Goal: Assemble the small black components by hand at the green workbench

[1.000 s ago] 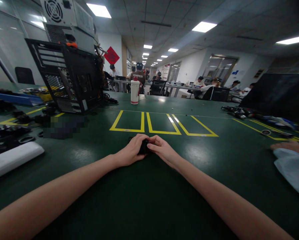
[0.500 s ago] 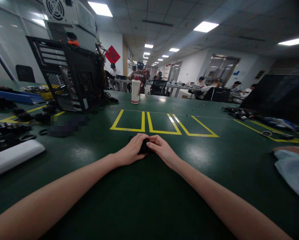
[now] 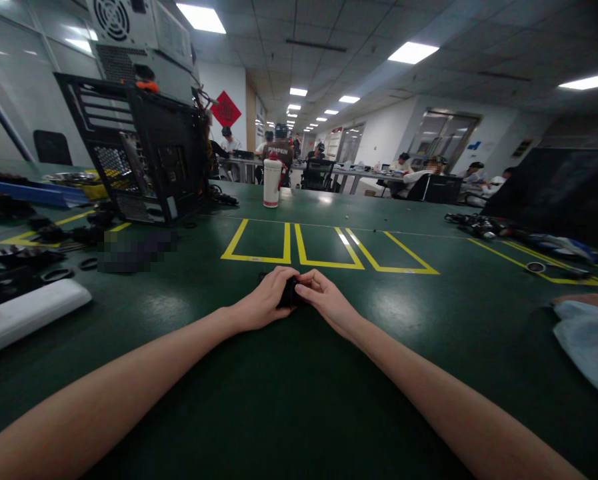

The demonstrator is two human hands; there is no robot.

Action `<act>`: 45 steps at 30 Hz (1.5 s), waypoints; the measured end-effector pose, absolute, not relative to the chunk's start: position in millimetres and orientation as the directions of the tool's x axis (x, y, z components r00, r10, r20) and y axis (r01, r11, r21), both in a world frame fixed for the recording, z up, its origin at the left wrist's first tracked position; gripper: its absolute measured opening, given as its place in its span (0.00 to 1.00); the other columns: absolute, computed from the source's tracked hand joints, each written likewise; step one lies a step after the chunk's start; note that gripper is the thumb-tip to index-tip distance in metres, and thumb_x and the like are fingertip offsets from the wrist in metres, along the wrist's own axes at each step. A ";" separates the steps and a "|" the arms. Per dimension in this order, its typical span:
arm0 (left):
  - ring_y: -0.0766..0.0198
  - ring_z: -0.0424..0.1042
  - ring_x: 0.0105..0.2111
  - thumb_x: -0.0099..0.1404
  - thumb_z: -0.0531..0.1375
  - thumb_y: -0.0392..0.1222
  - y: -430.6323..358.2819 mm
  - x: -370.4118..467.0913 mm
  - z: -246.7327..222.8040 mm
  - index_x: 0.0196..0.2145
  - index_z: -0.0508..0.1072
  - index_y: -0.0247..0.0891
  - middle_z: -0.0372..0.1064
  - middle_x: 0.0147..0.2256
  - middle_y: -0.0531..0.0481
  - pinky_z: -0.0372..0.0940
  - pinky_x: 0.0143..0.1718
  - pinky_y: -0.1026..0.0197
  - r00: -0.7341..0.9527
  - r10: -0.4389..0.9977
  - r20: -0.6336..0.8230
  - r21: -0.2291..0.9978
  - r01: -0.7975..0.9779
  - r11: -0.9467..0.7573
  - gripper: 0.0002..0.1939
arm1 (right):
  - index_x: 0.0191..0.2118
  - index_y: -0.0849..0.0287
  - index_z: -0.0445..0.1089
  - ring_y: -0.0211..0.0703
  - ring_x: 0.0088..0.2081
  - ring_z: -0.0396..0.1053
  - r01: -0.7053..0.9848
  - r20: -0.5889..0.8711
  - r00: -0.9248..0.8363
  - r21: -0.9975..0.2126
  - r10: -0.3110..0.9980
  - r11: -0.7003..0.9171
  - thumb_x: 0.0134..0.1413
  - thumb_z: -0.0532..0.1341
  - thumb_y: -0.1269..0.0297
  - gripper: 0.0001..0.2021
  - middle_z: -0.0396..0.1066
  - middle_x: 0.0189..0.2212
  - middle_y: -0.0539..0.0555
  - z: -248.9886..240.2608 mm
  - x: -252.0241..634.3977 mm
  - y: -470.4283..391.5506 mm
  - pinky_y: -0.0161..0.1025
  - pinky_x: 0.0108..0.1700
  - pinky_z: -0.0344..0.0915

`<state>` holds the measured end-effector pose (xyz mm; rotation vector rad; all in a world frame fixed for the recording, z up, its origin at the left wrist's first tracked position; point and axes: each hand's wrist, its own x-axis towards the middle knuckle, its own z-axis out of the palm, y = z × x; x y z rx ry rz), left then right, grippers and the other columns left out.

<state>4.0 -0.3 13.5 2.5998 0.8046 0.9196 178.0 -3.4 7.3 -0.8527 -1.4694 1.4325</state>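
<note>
A small black object (image 3: 287,293) is on the green table (image 3: 279,393), just in front of the yellow tape outlines (image 3: 329,265). My left hand (image 3: 265,300) is wrapped round it from the left, its fingers over the top and the thumb on the near side. From the right, my right hand (image 3: 325,297) meets it with thumb and fingertips pinched at its right end. Whatever is between those right fingertips is too small and dark to make out. Much of the black object is hidden under my left fingers.
At the left stand a black computer case (image 3: 163,160), a white long object (image 3: 33,317) and dark loose parts. A white bottle (image 3: 271,181) stands beyond the tape. Cables and parts (image 3: 479,227) lie at the right, near a person's light sleeve (image 3: 589,337).
</note>
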 end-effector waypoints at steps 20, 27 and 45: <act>0.56 0.55 0.49 0.53 0.58 0.35 1.1 4.3 12.3 0.51 0.48 0.40 0.52 0.47 0.43 0.55 0.50 0.49 0.651 0.570 0.501 0.411 0.401 -0.819 0.30 | 0.34 0.56 0.61 0.39 0.40 0.62 -0.089 0.122 -0.364 -0.991 0.923 0.096 0.41 0.62 0.63 0.12 0.63 0.35 0.49 10.1 176.2 -5.4 0.41 0.44 0.59; 0.56 0.56 0.48 0.53 0.58 0.34 0.5 4.0 14.0 0.51 0.49 0.41 0.52 0.47 0.44 0.55 0.49 0.49 0.651 0.580 0.489 0.422 0.406 -0.811 0.30 | 0.38 0.56 0.61 0.41 0.42 0.62 -0.067 0.076 -0.367 -0.996 0.927 0.055 0.39 0.63 0.64 0.16 0.63 0.37 0.51 9.7 177.1 -3.2 0.44 0.45 0.58; 0.58 0.56 0.48 0.52 0.58 0.33 -2.0 4.5 15.7 0.51 0.48 0.40 0.52 0.47 0.44 0.55 0.50 0.52 0.648 0.586 0.487 0.417 0.416 -0.808 0.31 | 0.37 0.59 0.63 0.39 0.41 0.62 -0.149 0.046 -0.353 -0.989 0.935 -0.007 0.40 0.62 0.64 0.14 0.65 0.36 0.52 6.9 177.5 2.5 0.42 0.47 0.56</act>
